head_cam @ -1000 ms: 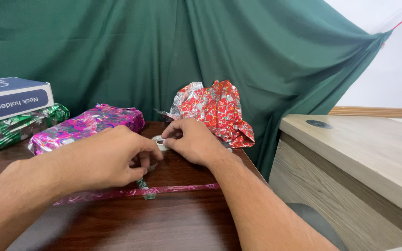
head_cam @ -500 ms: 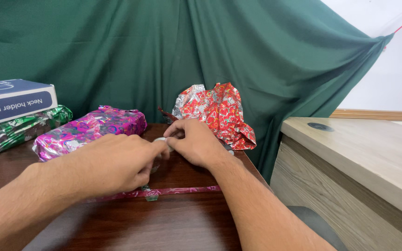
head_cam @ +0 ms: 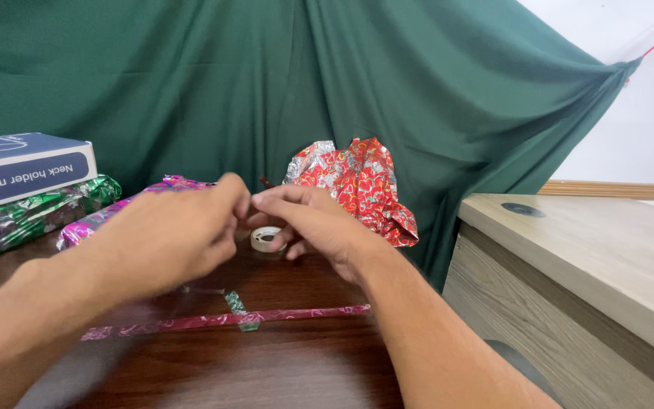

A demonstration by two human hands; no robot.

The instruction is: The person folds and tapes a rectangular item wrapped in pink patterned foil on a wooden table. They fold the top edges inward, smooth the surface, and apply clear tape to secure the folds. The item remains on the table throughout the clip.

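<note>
Just above the small tape roll [head_cam: 267, 238] lying on the dark desk [head_cam: 289, 371], the left hand [head_cam: 168, 235] and right hand [head_cam: 316, 223] meet fingertip to fingertip in a pinching grip, whatever they hold too thin to tell, the roll nearest the right fingers.

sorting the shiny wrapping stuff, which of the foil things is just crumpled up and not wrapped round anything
The red foil paper by the green curtain: a loose crumpled wad, silver underside showing. The pink parcel and green parcel are wrapped blocks.

Bare dark wooden tabletop [head_cam: 281, 371] is left open in front. The back is blocked by a crumpled red foil wrapper [head_cam: 357, 185] and a pink foil-wrapped parcel [head_cam: 96, 220].
</note>
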